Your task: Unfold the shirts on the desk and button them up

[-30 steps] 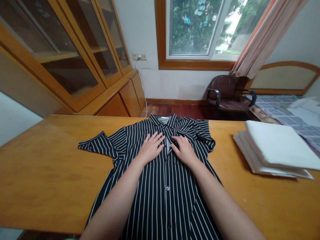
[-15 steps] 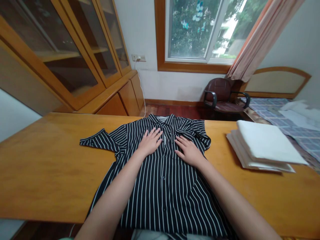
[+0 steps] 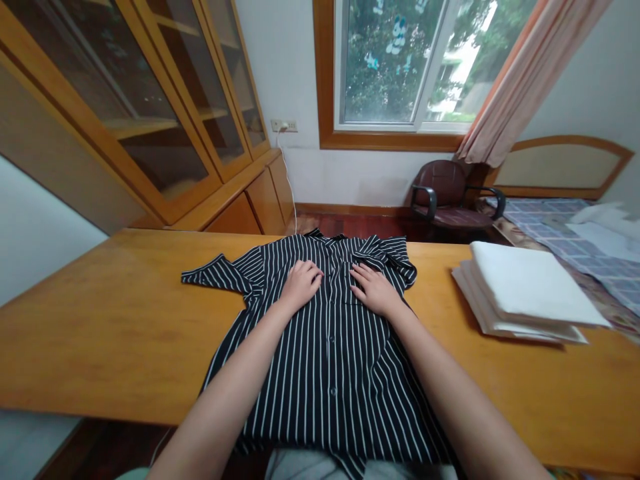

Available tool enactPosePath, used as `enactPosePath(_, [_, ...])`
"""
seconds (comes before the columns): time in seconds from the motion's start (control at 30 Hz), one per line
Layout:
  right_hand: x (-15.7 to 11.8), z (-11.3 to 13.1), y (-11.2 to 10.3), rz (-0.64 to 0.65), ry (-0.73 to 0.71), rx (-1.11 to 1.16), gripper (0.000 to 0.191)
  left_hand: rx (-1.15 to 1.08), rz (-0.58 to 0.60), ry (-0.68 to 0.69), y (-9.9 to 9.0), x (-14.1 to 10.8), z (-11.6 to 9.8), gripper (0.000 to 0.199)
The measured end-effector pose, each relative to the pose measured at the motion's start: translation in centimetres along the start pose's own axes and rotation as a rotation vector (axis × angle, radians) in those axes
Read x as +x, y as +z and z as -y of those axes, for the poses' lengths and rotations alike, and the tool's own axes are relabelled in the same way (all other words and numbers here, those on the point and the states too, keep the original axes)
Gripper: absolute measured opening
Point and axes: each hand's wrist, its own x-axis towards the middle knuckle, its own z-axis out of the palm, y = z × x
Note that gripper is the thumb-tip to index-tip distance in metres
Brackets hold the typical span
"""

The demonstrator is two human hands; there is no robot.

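A black, white-striped short-sleeved shirt [image 3: 333, 363] lies front side up on the wooden table [image 3: 100, 320], its collar toward the far edge and its hem at the near edge. My left hand [image 3: 302, 285] is on the left chest, its fingers bent and drawn together on the fabric beside the button placket. On the other side, over the chest pocket, my right hand [image 3: 376, 291] lies flat with fingers stretched out. The left sleeve reaches outward; the right sleeve is bunched and folded near the shoulder.
A stack of white folded cloth or padding [image 3: 535, 287] sits on the table's right side. Beyond the table stand a brown armchair [image 3: 445, 193], a bed [image 3: 580, 233] and a glass-doored cabinet [image 3: 165, 133]. A white cord [image 3: 287, 173] hangs from the wall socket.
My left hand's spread fingers have curled in on the fabric. The gap at the shirt's neck opening has narrowed. My right hand stays nearly in place; the camera view has shifted slightly.
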Motion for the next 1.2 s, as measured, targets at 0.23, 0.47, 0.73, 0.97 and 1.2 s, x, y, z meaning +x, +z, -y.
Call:
enactPosePath(0.23, [-0.1, 0.1, 0.0, -0.056, -0.012, -0.010, 0.044, -0.213, 0.212, -0.097, -0.4, -3.1, -3.0, 0.018])
enactPosePath(0.47, [-1.3, 2.1, -1.7, -0.174, 0.028, -0.041, 0.031, -0.271, 0.306, -0.162, -0.1, -2.5, -3.4, 0.010])
enactPosePath(0.73, [-1.8, 7.2, -0.9, -0.043, 0.078, 0.328, 0.007, -0.408, 0.242, -0.190, -0.2, -3.5, -3.0, 0.015])
enactPosePath(0.97, [-1.8, 7.1, 1.2, -0.082, 0.109, 0.362, 0.007, -0.361, 0.176, -0.163, 0.5, -4.2, -2.7, 0.016])
enactPosePath(1.2, [-1.8, 7.1, 1.2, -0.057, 0.128, 0.366, 0.007, -0.369, 0.173, -0.135, 0.3, -4.1, -3.0, 0.017])
